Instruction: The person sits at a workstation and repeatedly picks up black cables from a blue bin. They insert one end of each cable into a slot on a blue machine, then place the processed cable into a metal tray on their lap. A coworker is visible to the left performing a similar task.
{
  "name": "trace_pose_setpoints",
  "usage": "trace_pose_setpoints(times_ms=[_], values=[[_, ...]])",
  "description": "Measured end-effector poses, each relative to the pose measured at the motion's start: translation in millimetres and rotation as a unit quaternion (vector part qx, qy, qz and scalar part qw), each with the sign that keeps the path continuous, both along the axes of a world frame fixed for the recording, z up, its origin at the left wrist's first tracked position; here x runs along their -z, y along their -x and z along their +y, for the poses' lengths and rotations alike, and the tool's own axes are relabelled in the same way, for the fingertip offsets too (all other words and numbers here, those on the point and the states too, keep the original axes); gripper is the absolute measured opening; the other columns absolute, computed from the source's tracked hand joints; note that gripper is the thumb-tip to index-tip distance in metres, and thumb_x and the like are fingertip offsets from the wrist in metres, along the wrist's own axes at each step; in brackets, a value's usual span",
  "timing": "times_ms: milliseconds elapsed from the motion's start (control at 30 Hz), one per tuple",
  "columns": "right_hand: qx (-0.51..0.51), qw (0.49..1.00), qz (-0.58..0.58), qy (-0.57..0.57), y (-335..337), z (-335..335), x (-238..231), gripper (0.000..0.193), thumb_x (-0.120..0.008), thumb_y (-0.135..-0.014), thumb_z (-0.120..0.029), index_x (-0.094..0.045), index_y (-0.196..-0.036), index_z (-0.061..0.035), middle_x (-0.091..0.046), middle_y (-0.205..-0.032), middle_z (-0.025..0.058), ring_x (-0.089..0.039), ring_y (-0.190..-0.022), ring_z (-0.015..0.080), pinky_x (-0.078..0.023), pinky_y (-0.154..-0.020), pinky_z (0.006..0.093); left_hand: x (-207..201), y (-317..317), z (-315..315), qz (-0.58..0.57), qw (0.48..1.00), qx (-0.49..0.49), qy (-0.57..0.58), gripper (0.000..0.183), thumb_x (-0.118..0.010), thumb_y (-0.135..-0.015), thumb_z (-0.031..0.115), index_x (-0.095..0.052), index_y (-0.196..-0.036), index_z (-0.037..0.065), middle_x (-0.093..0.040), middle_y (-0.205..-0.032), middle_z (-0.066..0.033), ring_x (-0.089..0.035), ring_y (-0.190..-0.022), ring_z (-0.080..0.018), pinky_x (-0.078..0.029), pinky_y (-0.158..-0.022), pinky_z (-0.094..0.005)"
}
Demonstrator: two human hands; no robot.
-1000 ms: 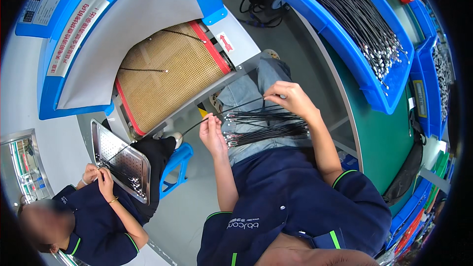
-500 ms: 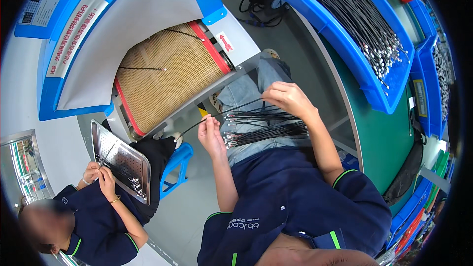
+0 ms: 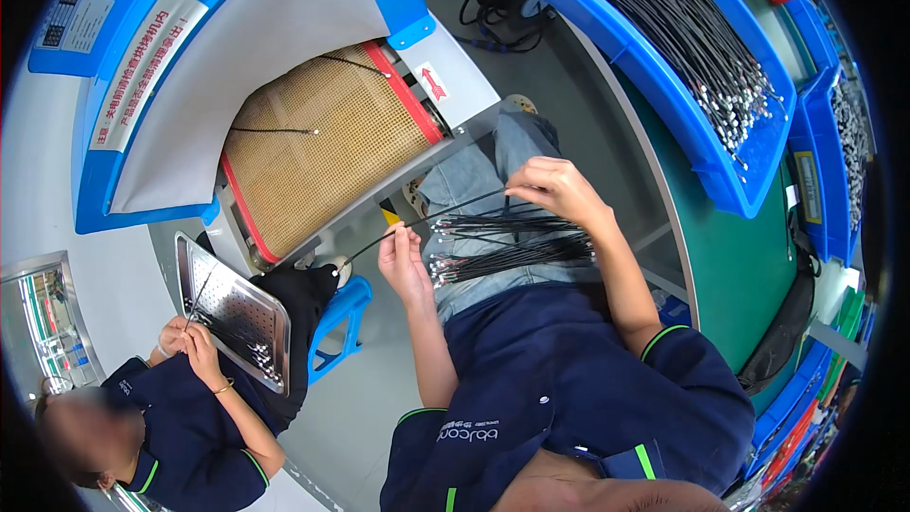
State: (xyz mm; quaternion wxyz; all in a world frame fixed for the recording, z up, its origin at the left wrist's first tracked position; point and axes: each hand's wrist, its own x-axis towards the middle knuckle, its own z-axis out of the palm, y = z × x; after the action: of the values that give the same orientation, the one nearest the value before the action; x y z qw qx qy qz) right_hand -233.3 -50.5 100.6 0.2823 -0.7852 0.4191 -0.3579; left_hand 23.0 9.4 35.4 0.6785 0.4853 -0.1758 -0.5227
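Far left, a machine (image 3: 275,28) bears a pale label (image 3: 90,21), too small for me to read, and a white sign (image 3: 147,66) in red characters. Below, a co-worker's hands (image 3: 194,341) hold a dark strand at a metal tray (image 3: 256,299). Two thin cables (image 3: 275,131) lie on the mesh belt (image 3: 341,142). My left hand (image 3: 406,264) pinches a black cable (image 3: 455,208), whose pale tip pokes out leftward. A red arrow sticker (image 3: 431,81) sits above. The black cable slants up to my right hand (image 3: 555,192), which pinches it too, above bunches (image 3: 517,259) on my lap. I judge the step as holding it straight; the next move calls for light, steady fingertips. My shirt (image 3: 569,351) carries pale lettering. Rightmost, a blue bin (image 3: 654,85) holds more cables.
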Motion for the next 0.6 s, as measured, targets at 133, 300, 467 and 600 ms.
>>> trace_pose_setpoints(times_ms=[133, 300, 467, 600], values=[[-0.009, 1.000, -0.013, 0.012, 1.5, -0.5, 2.7, 0.010, -0.071, -0.076, -0.010, -0.066, -0.080, -0.0032, -0.062, -0.072, 0.0068, -0.059, -0.065, 0.0228, -0.047, -0.058, 0.0324, 0.1, -0.6, -0.3, -0.006, 1.000, 0.006, 0.005, 0.015, -0.058, -0.092, 0.010, -0.060, -0.103, 0.000, -0.062, -0.086, -0.0055, -0.058, -0.077, -0.0093, -0.051, -0.071, -0.0227], [-0.017, 1.000, -0.019, -0.006, 2.8, 0.7, 4.7, 0.011, -0.072, -0.076, -0.011, -0.065, -0.080, -0.0036, -0.061, -0.071, 0.0071, -0.059, -0.064, 0.0231, -0.047, -0.056, 0.0328, -1.0, -0.3, -0.2, -0.010, 1.000, 0.011, 0.012, 0.014, -0.058, -0.092, 0.009, -0.060, -0.103, 0.000, -0.061, -0.087, -0.0054, -0.058, -0.078, -0.0091, -0.051, -0.072, -0.0229], [-0.033, 0.999, 0.002, -0.028, 6.4, 2.9, 0.3, 0.011, -0.071, -0.078, -0.012, -0.063, -0.080, -0.0040, -0.060, -0.071, 0.0070, -0.060, -0.064, 0.0236, -0.047, -0.055, 0.0337, -1.2, -0.1, 0.2, -0.007, 1.000, 0.011, 0.019, 0.014, -0.058, -0.092, 0.008, -0.060, -0.102, 0.000, -0.061, -0.088, -0.0054, -0.059, -0.079, -0.0094, -0.051, -0.072, -0.0227], [-0.032, 0.997, 0.009, -0.066, 8.0, 5.8, 1.6, 0.014, -0.069, -0.080, -0.016, -0.061, -0.081, -0.0045, -0.058, -0.072, 0.0079, -0.058, -0.064, 0.0253, -0.046, -0.057, 0.0350, 0.5, 0.7, 0.4, -0.006, 1.000, 0.015, 0.015, 0.014, -0.058, -0.092, 0.008, -0.060, -0.103, 0.000, -0.061, -0.088, -0.0052, -0.058, -0.079, -0.0094, -0.051, -0.073, -0.0227]])
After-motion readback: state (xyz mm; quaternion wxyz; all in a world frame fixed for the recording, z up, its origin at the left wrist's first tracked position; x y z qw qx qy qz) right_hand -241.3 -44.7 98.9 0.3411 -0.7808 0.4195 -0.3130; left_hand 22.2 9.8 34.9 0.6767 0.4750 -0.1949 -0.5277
